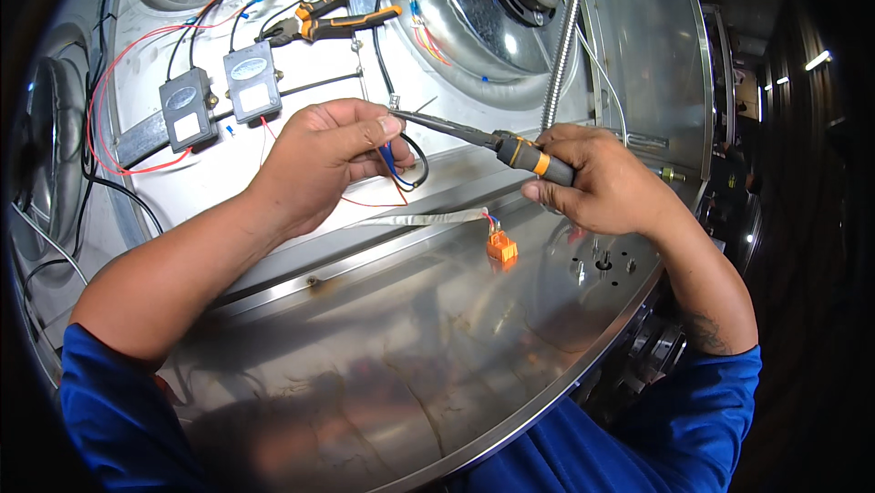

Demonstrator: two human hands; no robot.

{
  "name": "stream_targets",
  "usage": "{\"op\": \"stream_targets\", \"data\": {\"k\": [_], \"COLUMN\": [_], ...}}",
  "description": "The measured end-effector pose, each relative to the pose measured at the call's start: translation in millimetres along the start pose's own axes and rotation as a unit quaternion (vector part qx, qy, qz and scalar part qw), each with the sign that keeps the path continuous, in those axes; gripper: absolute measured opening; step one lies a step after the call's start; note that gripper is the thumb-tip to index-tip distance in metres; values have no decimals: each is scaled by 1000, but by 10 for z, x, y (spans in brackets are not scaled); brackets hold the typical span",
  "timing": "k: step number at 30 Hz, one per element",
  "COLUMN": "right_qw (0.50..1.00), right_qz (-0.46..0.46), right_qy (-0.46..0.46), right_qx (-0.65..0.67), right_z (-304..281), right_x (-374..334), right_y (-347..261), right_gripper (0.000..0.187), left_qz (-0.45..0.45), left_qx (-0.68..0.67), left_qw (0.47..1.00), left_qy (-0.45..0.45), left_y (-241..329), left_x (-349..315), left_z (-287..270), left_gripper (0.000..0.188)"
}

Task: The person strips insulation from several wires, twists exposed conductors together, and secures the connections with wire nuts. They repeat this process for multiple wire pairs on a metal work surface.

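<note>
My left hand (333, 151) is closed, pinching thin electrical wires (390, 163) between thumb and fingers; blue, red and black strands hang below the fingertips. My right hand (606, 179) grips long-nose pliers (456, 131) by their grey and orange handles. The dark, tapered jaws point left, and their tip meets the wires at my left fingertips; what exactly lies between the jaws is hidden. Below the pliers, an orange connector block (501, 247) rests on the metal panel, at the end of a white-sleeved cable (428, 218).
Orange-and-black combination pliers (337, 15) lie at the back. Two black boxes (251, 83) with red and black leads sit left of my hand. A flexible metal conduit (567, 42) rises beside a round metal bowl (415, 1). Threaded studs (605, 261) stick up from the curved steel panel (365, 347).
</note>
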State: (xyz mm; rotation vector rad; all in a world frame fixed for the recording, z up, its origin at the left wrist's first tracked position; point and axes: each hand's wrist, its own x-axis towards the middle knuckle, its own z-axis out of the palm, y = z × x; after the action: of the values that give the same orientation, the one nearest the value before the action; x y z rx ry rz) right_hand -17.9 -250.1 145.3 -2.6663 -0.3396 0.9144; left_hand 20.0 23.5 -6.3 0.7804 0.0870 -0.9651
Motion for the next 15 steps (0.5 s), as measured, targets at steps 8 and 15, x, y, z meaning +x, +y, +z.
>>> {"op": "stream_targets", "data": {"k": [8, 15], "right_qw": [961, 958], "right_qz": [181, 140], "right_qy": [-133, -144], "right_qx": [163, 206], "right_z": [-219, -124], "right_x": [127, 199], "right_y": [-157, -94], "right_gripper": [36, 42], "left_qz": [16, -22], "left_qx": [6, 29], "left_qw": [999, 999], "left_qy": [-28, -26], "left_y": [83, 47], "left_x": [49, 86], "left_z": [123, 189], "left_gripper": [24, 26]}}
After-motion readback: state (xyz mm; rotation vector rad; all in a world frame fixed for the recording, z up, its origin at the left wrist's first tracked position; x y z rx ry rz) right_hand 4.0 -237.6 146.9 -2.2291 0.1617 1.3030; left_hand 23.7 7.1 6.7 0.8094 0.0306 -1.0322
